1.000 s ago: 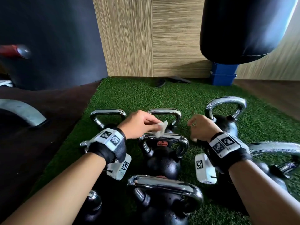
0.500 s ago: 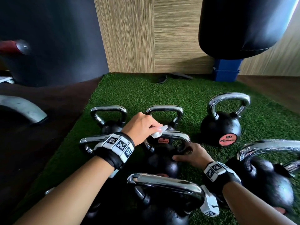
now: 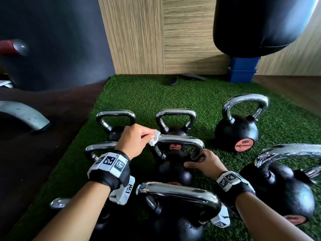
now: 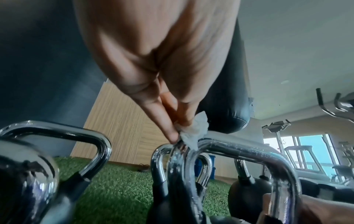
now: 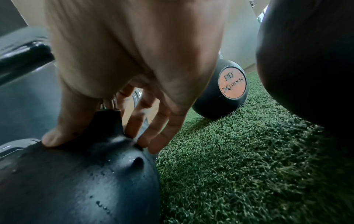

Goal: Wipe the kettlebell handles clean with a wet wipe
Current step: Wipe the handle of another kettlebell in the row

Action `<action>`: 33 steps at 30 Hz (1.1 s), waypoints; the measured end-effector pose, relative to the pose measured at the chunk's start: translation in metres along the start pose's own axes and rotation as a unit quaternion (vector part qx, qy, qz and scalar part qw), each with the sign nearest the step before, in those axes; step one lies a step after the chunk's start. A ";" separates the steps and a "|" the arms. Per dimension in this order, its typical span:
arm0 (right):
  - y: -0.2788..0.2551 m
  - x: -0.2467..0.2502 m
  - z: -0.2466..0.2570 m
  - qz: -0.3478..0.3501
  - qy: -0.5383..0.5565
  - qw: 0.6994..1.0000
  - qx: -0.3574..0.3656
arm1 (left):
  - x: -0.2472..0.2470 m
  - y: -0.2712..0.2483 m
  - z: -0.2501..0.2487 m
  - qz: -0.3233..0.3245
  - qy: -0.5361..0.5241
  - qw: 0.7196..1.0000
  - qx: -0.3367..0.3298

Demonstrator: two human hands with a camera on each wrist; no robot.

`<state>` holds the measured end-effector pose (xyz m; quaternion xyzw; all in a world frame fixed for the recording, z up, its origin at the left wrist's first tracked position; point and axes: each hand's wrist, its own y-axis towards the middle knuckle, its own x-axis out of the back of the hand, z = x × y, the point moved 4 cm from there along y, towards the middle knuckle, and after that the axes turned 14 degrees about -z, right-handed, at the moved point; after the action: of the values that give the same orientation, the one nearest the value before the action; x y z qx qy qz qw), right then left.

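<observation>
OK, on my feed the left hand pinched a crumpled wet wipe between thumb and fingertips, wipe pressed on the left corner of the chrome handle of the middle kettlebell. Left wrist view confirmed it: wipe touching the handle top, droplets on the chrome. The right hand gripped the same kettlebell low on its right side, thumb on the black body, fingers curled round the base of the handle's right leg. Just beyond the left hand stood two smaller kettlebells. Well to the right of the right hand sat a 20 kettlebell on the green turf. Nearest me, below both wrists, another chrome handle. A black punching bag hung above, beyond the right hand.
</observation>
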<state>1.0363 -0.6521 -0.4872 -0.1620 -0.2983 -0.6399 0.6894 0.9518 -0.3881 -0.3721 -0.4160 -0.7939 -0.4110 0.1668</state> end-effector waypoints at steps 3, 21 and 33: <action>-0.001 0.000 -0.002 -0.001 0.016 1.000 -0.004 | -0.009 -0.005 0.022 0.021 -0.055 0.994 0.092; -0.003 0.000 0.009 0.028 0.065 0.997 0.005 | -0.057 -0.049 0.068 0.046 -0.087 0.972 0.215; -0.006 0.023 0.003 0.101 -0.047 0.994 0.005 | -0.069 -0.021 0.053 0.116 -0.053 0.968 0.215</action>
<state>1.0298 -0.6691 -0.4715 -0.2174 -0.3160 -0.5574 0.7363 0.9806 -0.3891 -0.4565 -0.4807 -0.8178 -0.1856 0.2563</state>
